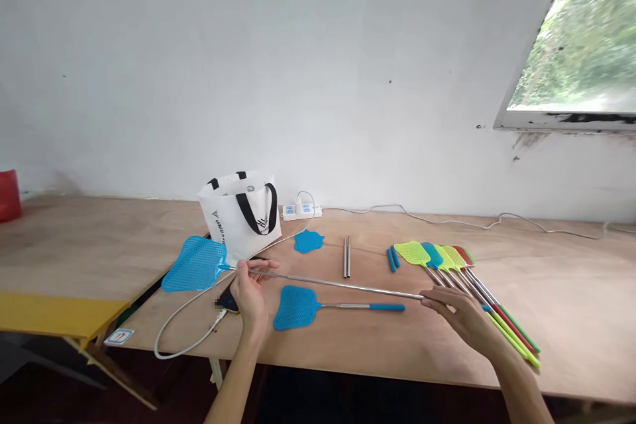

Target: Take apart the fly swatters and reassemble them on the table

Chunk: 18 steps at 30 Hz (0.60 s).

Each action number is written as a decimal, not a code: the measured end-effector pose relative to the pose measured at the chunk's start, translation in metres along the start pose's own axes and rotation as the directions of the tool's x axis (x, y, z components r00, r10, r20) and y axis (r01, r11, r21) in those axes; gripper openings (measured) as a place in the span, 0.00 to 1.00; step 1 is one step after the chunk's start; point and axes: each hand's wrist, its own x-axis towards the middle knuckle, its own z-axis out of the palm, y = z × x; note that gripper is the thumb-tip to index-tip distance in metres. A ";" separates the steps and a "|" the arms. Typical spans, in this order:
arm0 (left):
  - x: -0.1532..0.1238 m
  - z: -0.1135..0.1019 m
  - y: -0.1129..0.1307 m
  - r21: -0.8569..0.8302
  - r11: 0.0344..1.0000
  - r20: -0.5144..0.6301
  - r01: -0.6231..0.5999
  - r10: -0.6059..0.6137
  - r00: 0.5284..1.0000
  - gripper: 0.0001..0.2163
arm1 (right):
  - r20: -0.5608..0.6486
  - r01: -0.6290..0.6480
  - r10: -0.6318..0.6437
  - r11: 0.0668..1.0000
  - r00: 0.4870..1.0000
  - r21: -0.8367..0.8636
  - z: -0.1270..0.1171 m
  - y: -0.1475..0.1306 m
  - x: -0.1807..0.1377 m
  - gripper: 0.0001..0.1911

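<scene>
I hold a blue fly swatter (pixel 195 265) level above the table, its thin metal rod drawn out long. Close to the swatter's head, my left hand (pixel 252 295) is closed around the rod between thumb and fingers. My right hand (pixel 462 318) pinches the bare far end of the rod, which has no coloured sleeve showing. Below the rod lies a second blue fly swatter (pixel 297 308) with a short rod and a blue handle. Beyond it are a flat blue piece (pixel 309 241), two metal tubes (pixel 346 257) and two blue handle sleeves (pixel 392 259).
Several green, blue and red fly swatters (pixel 413 253) lie in a row at right. A white tote bag (pixel 238 212) and a power strip (pixel 301 211) stand by the wall. A white cable (pixel 171 315) loops near a dark device (pixel 227 299) and over the table's front edge.
</scene>
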 end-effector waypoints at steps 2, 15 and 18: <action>-0.010 0.006 -0.011 0.025 0.999 0.031 0.036 -0.037 0.999 0.23 | 0.034 0.024 -0.026 0.999 0.999 0.036 0.011 -0.016 0.005 0.21; -0.129 0.051 -0.043 0.134 0.932 0.484 0.336 -0.357 0.799 0.25 | -0.181 0.155 -0.140 0.985 0.974 0.077 0.095 -0.122 0.010 0.23; -0.131 0.051 -0.045 0.154 0.912 0.524 0.381 -0.403 0.750 0.26 | -0.203 0.146 -0.137 0.989 0.970 0.032 0.090 -0.126 0.011 0.22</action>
